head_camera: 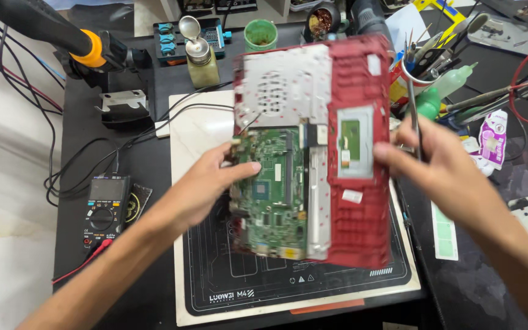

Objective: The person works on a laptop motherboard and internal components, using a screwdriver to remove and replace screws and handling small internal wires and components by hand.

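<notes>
— Looking down, what carries everything?

— A dark worktop [123,263] with one black repair mat [313,287] laid over a pale slab; cables trail off its left side, and tools crowd the back and right edges.

— And the hands?

— Two. The left hand [206,183] grips the left edge of one red laptop shell [362,208], thumb on its green circuit board [273,189]. The right hand [444,171] is closed on the shell's right edge, also pinching one thin metal tool [415,116]. The shell is held tilted above the mat.

— Anything unclear?

— The shell is motion-blurred, so small parts blur together. One multimeter [106,211] sits left; one metal pump bottle [200,55] stands behind.
</notes>
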